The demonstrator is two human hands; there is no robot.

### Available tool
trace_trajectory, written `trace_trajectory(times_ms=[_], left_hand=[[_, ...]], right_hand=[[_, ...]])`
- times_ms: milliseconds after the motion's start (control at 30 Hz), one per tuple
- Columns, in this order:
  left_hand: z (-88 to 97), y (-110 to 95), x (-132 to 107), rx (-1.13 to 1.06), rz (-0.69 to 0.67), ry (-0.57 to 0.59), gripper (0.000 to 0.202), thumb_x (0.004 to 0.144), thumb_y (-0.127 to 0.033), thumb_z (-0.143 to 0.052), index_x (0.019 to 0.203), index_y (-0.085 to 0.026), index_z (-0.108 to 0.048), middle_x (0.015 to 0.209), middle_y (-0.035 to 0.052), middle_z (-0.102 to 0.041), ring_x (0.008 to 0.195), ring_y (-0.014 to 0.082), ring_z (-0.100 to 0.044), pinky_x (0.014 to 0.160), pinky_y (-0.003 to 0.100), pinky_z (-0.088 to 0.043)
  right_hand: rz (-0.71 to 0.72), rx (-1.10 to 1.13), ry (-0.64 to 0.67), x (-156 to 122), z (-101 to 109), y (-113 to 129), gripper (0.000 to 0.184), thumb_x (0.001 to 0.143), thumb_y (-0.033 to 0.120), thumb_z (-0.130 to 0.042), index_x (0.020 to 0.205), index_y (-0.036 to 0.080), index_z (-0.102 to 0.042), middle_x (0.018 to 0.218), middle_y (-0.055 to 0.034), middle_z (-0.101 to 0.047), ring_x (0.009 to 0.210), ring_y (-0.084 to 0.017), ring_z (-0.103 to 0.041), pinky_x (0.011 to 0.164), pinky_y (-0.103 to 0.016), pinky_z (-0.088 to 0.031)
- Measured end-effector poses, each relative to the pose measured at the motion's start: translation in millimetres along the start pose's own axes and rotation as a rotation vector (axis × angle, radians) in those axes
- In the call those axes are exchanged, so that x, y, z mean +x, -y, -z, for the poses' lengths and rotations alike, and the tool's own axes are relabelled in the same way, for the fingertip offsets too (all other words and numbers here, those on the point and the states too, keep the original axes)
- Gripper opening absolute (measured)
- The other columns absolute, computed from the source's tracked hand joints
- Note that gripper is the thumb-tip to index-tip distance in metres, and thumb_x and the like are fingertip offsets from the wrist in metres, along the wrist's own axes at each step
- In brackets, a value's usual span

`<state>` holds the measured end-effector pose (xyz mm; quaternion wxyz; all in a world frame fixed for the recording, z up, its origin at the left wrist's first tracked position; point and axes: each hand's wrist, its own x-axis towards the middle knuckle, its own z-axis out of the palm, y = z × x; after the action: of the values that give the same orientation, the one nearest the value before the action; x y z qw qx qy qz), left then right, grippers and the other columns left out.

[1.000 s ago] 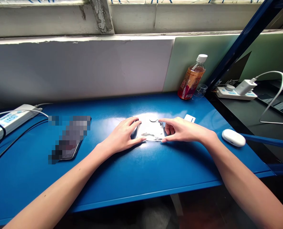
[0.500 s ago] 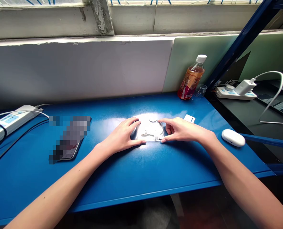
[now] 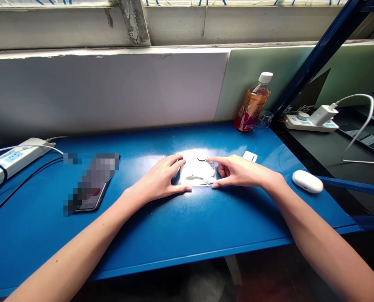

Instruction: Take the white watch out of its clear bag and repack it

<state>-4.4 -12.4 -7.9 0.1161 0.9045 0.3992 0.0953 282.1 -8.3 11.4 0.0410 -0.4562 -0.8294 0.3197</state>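
A shiny flat rectangular object (image 3: 197, 173), like a phone lying face up with glare on it, rests in the middle of the blue table (image 3: 174, 226). My left hand (image 3: 160, 179) grips its left end, thumb along the near edge and fingers over the far edge. My right hand (image 3: 239, 171) holds the right end, index finger stretched across the top edge and thumb on the near corner. A small dark ring-like piece (image 3: 202, 159) lies just beyond the object.
A second phone (image 3: 90, 191) lies to the left. A power strip (image 3: 15, 157) with cables sits at far left. A tea bottle (image 3: 252, 102) and small clear cup (image 3: 264, 119) stand at the back right. A white card (image 3: 249, 156) and white earbud case (image 3: 307, 181) lie to the right.
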Motion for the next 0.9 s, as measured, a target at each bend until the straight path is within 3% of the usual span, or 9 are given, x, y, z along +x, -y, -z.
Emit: trace_trajectory(times_ms=[500,733,900], left_hand=[[-5.6,-2.0,0.0,0.053,0.010,0.003,0.086,0.085,-0.071,-0.056,0.144,-0.009,-0.047,0.150,0.0218,-0.044,0.138,0.0379,-0.042,0.114,0.051,-0.038],[-6.1,-0.3,0.5,0.032,-0.004,-0.010,0.081,0.087,-0.067,-0.057,0.142,-0.008,-0.048,0.148,0.0236,-0.046,0.137,0.0387,-0.044,0.114,0.051,-0.038],[-5.3,-2.5,-0.6,-0.028,-0.006,-0.062,0.088,0.084,-0.064,-0.063,0.150,-0.013,-0.036,0.156,0.0226,-0.035,0.142,0.0404,-0.038,0.114,0.053,-0.037]], right_hand=[[0.007,-0.030,0.014,-0.8,0.8,-1.0,0.085,0.080,0.059,-0.070,0.149,0.019,-0.041,0.081,-0.0013,-0.063,0.069,-0.018,-0.057,0.060,-0.031,-0.042],[0.037,-0.056,-0.002,-1.8,-0.9,-3.0,0.088,0.077,0.060,-0.072,0.151,0.024,-0.039,0.083,-0.0011,-0.063,0.071,-0.019,-0.057,0.061,-0.031,-0.042],[0.027,-0.066,-0.013,-0.8,-2.3,-2.5,0.084,0.078,0.057,-0.072,0.149,0.023,-0.041,0.080,-0.0009,-0.063,0.068,-0.018,-0.057,0.058,-0.030,-0.040]])
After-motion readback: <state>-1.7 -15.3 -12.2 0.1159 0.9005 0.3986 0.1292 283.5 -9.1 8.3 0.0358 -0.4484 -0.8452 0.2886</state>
